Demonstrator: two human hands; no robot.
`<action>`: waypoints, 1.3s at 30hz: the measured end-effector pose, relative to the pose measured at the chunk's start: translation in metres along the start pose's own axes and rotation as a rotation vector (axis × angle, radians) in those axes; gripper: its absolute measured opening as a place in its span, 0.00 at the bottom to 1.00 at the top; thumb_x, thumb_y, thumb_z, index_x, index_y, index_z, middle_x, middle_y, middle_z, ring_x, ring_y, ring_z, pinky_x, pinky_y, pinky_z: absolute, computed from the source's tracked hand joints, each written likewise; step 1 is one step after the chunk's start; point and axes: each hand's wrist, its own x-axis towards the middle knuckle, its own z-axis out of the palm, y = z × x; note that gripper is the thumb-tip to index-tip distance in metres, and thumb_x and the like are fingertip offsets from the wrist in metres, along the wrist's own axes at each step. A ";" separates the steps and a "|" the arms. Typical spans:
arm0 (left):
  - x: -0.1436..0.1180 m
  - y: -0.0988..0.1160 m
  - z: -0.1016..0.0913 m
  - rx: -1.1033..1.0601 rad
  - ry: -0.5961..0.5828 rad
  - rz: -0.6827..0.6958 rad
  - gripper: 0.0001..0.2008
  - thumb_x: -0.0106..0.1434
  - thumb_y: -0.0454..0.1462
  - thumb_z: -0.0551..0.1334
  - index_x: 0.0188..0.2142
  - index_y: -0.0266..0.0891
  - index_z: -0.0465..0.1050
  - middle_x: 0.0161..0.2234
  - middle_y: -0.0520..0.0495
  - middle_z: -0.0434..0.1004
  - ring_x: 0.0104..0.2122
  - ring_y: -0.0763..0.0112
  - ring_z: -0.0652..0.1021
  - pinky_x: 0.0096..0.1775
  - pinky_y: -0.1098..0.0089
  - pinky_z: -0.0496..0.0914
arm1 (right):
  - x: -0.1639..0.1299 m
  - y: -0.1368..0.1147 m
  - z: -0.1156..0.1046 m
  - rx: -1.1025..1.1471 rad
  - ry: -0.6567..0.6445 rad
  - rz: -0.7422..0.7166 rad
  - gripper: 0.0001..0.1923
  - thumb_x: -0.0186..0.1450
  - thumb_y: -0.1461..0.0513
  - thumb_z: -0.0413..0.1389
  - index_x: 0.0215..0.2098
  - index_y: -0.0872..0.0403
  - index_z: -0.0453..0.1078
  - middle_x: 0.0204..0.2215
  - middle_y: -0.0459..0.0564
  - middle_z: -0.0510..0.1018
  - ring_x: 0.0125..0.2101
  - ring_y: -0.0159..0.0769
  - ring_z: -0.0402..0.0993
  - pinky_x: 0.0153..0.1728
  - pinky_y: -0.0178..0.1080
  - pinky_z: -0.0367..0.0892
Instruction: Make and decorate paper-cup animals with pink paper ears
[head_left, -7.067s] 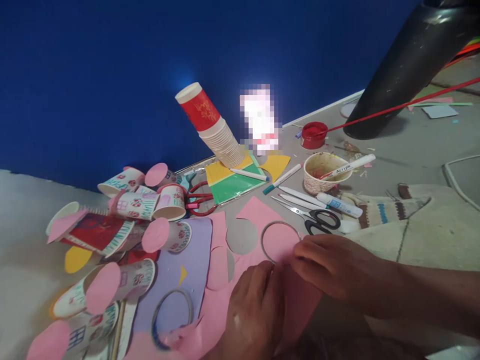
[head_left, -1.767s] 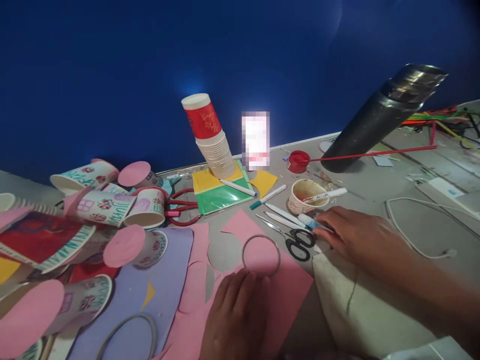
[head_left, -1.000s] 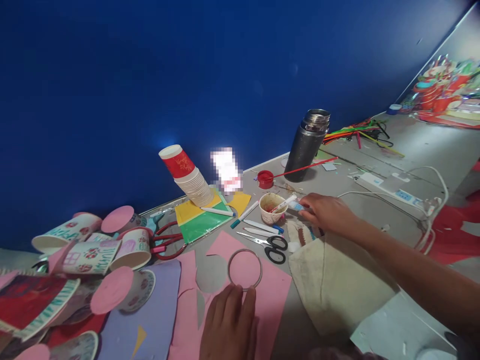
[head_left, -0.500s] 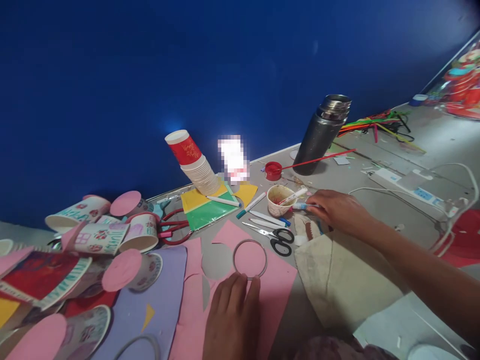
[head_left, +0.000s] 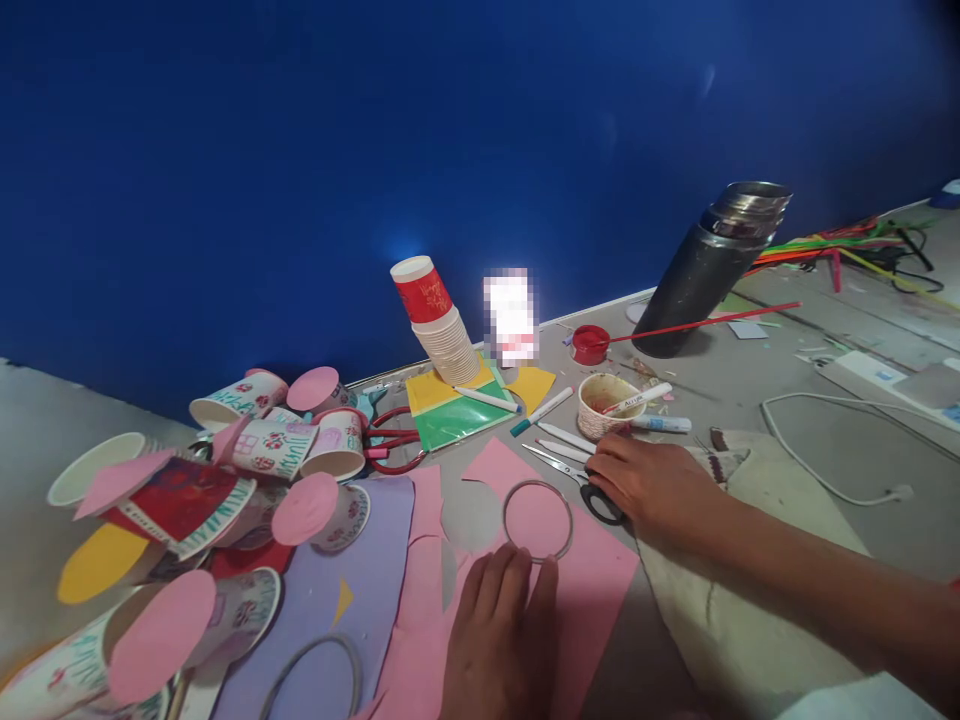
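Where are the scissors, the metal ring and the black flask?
scissors (head_left: 556,463): head view, on the metal blades.
metal ring (head_left: 507,502): head view, on its left rim.
black flask (head_left: 694,285): head view, on the dark body.

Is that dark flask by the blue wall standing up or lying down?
Standing. The dark flask rests on its base on the table, steel cap uppermost; its lean looks like camera tilt.

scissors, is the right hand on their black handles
Yes, the right hand lies over the black handles of the scissors, while the blades stick out to its left.
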 end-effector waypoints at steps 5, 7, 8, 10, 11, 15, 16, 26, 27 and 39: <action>0.000 -0.001 0.003 -0.012 -0.026 0.035 0.22 0.61 0.26 0.57 0.51 0.44 0.76 0.43 0.46 0.81 0.46 0.59 0.79 0.49 0.60 0.73 | -0.006 0.002 0.009 0.026 0.046 -0.011 0.12 0.74 0.63 0.53 0.34 0.52 0.76 0.32 0.48 0.79 0.32 0.37 0.77 0.29 0.40 0.56; -0.003 -0.002 0.007 -0.039 0.062 0.003 0.21 0.62 0.26 0.56 0.51 0.45 0.76 0.42 0.47 0.81 0.45 0.60 0.79 0.49 0.60 0.73 | -0.007 0.005 0.010 0.006 0.100 0.012 0.13 0.75 0.63 0.52 0.35 0.52 0.76 0.31 0.48 0.79 0.31 0.37 0.76 0.29 0.41 0.56; -0.006 -0.003 0.010 -0.058 0.074 0.000 0.22 0.62 0.26 0.56 0.51 0.45 0.76 0.42 0.47 0.82 0.46 0.61 0.79 0.49 0.60 0.73 | -0.006 0.006 0.010 -0.005 0.121 0.025 0.13 0.75 0.64 0.51 0.35 0.53 0.76 0.31 0.49 0.79 0.31 0.38 0.76 0.29 0.42 0.56; -0.013 -0.006 0.013 -0.078 0.008 -0.019 0.24 0.61 0.26 0.57 0.54 0.46 0.75 0.44 0.47 0.82 0.47 0.62 0.80 0.51 0.61 0.74 | -0.003 0.007 0.010 -0.031 0.141 0.045 0.13 0.75 0.64 0.51 0.38 0.54 0.77 0.33 0.50 0.80 0.31 0.39 0.76 0.29 0.42 0.55; -0.017 -0.007 0.014 -0.081 -0.039 -0.029 0.25 0.61 0.26 0.59 0.55 0.46 0.75 0.45 0.47 0.82 0.49 0.62 0.80 0.51 0.62 0.74 | -0.002 0.006 0.010 -0.043 0.139 0.049 0.12 0.74 0.64 0.52 0.38 0.54 0.77 0.34 0.51 0.80 0.31 0.39 0.77 0.28 0.43 0.54; -0.029 -0.014 0.012 -0.059 -0.145 -0.055 0.23 0.63 0.29 0.62 0.57 0.44 0.75 0.51 0.44 0.81 0.52 0.59 0.79 0.53 0.60 0.76 | 0.006 -0.001 0.011 -0.083 0.080 0.091 0.09 0.72 0.63 0.56 0.36 0.54 0.77 0.35 0.52 0.81 0.30 0.40 0.78 0.26 0.42 0.52; -0.029 -0.015 0.012 -0.049 -0.154 -0.050 0.23 0.63 0.30 0.62 0.57 0.43 0.75 0.51 0.43 0.81 0.53 0.58 0.79 0.53 0.60 0.76 | 0.008 -0.003 0.011 -0.085 0.063 0.118 0.09 0.72 0.63 0.57 0.35 0.53 0.77 0.34 0.52 0.82 0.30 0.40 0.78 0.26 0.41 0.52; -0.031 -0.012 0.029 -0.049 0.014 -0.059 0.18 0.63 0.34 0.62 0.52 0.44 0.77 0.46 0.42 0.82 0.49 0.57 0.80 0.49 0.58 0.76 | 0.004 0.001 0.022 0.091 0.332 0.062 0.08 0.70 0.61 0.56 0.33 0.53 0.74 0.28 0.48 0.80 0.28 0.38 0.77 0.28 0.39 0.59; -0.034 -0.011 0.031 -0.054 0.004 -0.074 0.17 0.64 0.34 0.62 0.52 0.45 0.78 0.47 0.43 0.82 0.49 0.57 0.80 0.49 0.58 0.76 | 0.003 0.001 0.021 0.177 0.334 0.068 0.08 0.70 0.61 0.56 0.33 0.53 0.74 0.27 0.47 0.80 0.26 0.37 0.76 0.28 0.39 0.60; -0.007 0.001 -0.001 -0.134 -0.038 -0.043 0.16 0.65 0.28 0.57 0.48 0.39 0.78 0.45 0.42 0.81 0.48 0.59 0.79 0.49 0.58 0.78 | -0.010 0.002 -0.029 1.323 -0.090 0.230 0.15 0.66 0.53 0.62 0.46 0.51 0.81 0.30 0.49 0.82 0.29 0.36 0.77 0.28 0.36 0.71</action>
